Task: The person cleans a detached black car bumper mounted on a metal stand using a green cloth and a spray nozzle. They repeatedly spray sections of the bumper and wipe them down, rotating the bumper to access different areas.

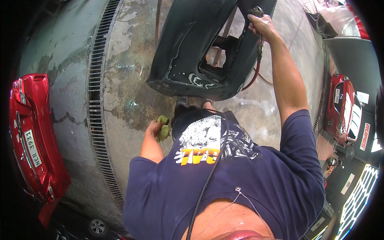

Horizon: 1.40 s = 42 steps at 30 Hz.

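Observation:
In my right hand (pixel 265 27) is a metal air tool (pixel 256 12), probably a blow gun, held at the right side of a dark car bumper cover (pixel 183 45). A brass-coloured coupler joins its handle to a red air hose (pixel 256 73) that runs down behind the bumper. The bumper has a large opening and pale, wet-looking streaks and patches along its near edge. My left hand (pixel 153 127) hangs low beside my body, gripping a crumpled yellow-green cloth (pixel 164 132) away from the bumper. What supports the bumper is mostly hidden beneath it.
A slotted floor drain (pixel 97 75) crosses the stained concrete (pixel 126 99) on the left. Beyond it stands a red car (pixel 45 120). Another red car (pixel 340 111) is far right. Plastic-wrapped items (pixel 342 21) lie upper right. A black cable (pixel 210 177) hangs down my front.

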Motion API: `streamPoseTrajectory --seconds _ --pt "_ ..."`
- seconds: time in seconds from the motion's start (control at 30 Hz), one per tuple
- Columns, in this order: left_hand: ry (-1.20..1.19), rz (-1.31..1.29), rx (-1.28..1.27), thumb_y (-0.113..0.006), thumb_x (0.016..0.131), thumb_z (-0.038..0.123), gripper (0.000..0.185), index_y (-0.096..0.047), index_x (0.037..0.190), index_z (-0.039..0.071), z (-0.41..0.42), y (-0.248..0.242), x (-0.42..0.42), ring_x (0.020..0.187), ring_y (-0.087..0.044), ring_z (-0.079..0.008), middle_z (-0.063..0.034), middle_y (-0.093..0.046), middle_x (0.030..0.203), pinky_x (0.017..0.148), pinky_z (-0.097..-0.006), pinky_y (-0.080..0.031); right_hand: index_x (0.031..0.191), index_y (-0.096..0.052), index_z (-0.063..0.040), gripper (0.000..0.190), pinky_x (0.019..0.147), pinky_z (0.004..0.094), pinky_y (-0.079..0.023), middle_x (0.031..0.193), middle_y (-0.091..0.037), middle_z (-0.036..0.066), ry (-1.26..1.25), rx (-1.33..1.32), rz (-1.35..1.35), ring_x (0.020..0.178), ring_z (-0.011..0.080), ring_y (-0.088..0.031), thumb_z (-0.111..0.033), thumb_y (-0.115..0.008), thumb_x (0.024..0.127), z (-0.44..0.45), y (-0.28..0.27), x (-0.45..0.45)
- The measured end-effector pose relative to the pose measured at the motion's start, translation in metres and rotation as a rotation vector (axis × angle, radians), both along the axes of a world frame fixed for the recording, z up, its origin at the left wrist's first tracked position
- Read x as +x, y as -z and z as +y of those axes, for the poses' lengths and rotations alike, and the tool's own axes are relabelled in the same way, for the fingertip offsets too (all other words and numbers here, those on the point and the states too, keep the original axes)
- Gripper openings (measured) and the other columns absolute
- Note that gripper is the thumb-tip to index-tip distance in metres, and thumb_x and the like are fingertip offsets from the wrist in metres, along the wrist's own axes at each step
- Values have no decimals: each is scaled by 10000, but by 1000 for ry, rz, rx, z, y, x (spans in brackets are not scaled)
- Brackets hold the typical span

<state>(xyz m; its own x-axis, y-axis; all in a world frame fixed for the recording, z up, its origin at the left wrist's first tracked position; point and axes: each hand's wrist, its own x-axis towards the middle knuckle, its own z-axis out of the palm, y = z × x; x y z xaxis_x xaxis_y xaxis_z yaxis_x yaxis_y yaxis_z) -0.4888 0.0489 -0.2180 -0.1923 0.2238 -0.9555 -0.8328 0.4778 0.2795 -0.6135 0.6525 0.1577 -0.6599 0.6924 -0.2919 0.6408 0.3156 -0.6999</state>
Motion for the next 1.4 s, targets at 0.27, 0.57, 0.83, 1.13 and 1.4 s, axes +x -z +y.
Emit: streamPoseTrajectory --seconds 0.27,0.57,0.83,1.13,1.4 --pt "-50 32 22 -661 956 48 353 -680 1306 12 1 2 7 818 -746 -248 -108 -749 993 702 -425 -615 765 -711 -18 363 502 321 -478 668 -682 57 -50 59 -30 551 133 -623 -341 -738 929 18 4 -33" --pt "-36 25 -21 -672 955 82 282 -698 1227 12 0 -19 4 803 -742 -243 -99 -748 965 686 -423 -609 781 -759 -14 237 535 358 -532 684 -700 107 -49 127 -56 597 202 -676 -246 -745 827 18 -25 -55" --pt "-84 77 -19 -644 978 75 242 -698 1205 10 -4 -37 1 801 -743 -249 -110 -746 983 699 -429 -615 749 -697 -8 265 527 323 -488 668 -669 82 -137 68 -76 538 147 -596 -233 -695 890 34 -17 -67" --pt "-88 81 -28 -657 970 73 245 -706 1202 9 -2 -50 13 787 -742 -248 -101 -753 949 688 -432 -607 750 -702 -8 251 534 336 -504 679 -686 82 -166 44 -100 559 154 -620 -228 -697 870 38 -21 -71" --pt "-65 85 -56 -659 973 80 259 -714 1216 10 7 -51 16 797 -748 -243 -110 -760 982 683 -423 -609 705 -685 -24 314 497 346 -459 640 -663 68 -200 127 -150 504 152 -577 -285 -732 875 41 -19 -69"
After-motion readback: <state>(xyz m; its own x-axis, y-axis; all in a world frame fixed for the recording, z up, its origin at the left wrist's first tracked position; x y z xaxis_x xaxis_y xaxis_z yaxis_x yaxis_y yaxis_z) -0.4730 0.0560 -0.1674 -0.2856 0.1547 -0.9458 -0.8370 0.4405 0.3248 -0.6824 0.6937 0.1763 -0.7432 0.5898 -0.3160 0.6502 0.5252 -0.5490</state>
